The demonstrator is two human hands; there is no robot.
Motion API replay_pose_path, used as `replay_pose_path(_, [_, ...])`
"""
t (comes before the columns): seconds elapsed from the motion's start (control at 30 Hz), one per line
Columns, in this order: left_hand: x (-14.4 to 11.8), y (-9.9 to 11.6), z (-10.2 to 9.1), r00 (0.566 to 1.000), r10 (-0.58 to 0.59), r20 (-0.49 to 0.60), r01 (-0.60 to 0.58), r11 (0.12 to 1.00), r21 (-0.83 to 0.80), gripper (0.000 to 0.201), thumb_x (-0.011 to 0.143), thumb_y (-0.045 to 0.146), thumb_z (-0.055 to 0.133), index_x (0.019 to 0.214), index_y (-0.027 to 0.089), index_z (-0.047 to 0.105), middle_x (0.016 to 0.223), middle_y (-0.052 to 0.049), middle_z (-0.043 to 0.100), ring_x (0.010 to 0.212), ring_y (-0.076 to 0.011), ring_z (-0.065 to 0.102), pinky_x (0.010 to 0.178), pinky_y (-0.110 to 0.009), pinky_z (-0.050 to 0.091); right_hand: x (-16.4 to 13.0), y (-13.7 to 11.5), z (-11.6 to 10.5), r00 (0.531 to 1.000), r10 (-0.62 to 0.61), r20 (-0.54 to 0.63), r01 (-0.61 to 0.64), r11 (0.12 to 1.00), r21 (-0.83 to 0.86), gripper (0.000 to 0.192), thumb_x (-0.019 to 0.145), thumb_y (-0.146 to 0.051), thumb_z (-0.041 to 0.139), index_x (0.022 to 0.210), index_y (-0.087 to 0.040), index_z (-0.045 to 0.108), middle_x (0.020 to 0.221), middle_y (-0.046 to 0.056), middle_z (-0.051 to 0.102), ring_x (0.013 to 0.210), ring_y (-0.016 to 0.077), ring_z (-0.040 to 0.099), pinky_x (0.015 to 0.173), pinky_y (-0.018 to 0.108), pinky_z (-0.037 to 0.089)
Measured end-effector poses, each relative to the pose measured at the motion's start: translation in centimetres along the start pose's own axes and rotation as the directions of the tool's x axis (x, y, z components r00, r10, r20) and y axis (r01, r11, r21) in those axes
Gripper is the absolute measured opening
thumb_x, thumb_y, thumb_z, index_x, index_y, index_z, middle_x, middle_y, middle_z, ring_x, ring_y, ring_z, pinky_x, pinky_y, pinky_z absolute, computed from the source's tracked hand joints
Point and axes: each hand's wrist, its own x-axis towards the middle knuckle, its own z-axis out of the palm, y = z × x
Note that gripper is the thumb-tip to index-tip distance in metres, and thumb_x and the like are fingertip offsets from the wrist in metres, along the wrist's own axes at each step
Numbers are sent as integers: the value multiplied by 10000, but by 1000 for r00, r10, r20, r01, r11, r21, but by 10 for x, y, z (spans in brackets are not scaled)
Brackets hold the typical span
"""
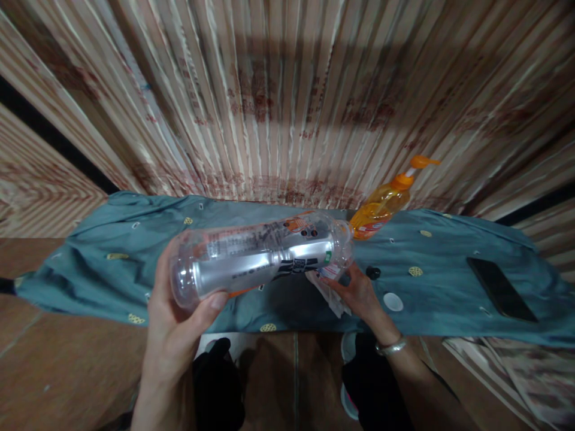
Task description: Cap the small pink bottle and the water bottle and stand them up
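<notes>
Hands share one big clear bottle (260, 257). The left hand (175, 323) is curled around its flat bottom end, thumb on top, to carry it. The right hand (354, 290) pinches something white by the open neck; its fingers are partly hidden. The bottle lies on its side above the blue cloth (449, 251), neck pointing right, toward the orange pump bottle (381, 206) past the right hand.
</notes>
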Motion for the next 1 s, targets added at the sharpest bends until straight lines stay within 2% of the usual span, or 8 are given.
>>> replay_pose_path(0.23, [1,-1,0,1000,2,1,-2,1000,-5,839,623,461,877,1397,324,584,1378,-65,646,1314,-378,575,1169,-565,414,0,0,0,1000,-6,-3,6,1000,12,609,797,-615,675,1225,-186,610,1060,134,788,967,331,755,835,456,593])
replay_pose_path(0.53, [1,1,1,1000,-13,-4,13,1000,-16,846,597,459,890,1381,337,598,1402,-69,632,1356,-420,532,1191,-640,352,0,0,1,1000,-12,-8,12,999,29,653,792,-659,668,1213,-165,599,1036,158,781,962,348,754,834,471,591])
replay_pose_path(0.83, [0,-2,-1,1000,-12,3,12,1000,8,832,624,475,874,1393,349,585,1416,-55,626,1360,-394,546,1171,-561,425,0,2,1,1000,-15,4,15,999,34,584,798,-605,693,1210,-199,605,1053,126,789,968,333,755,828,453,593])
replay_pose_path(1.0, [0,0,0,1000,-8,1,8,1000,13,838,621,486,874,1393,332,586,1415,-67,626,1363,-406,539,1178,-593,404,-1,3,1,1000,-9,3,9,1000,14,621,799,-602,691,1244,-180,594,1052,138,789,970,338,757,840,458,592])
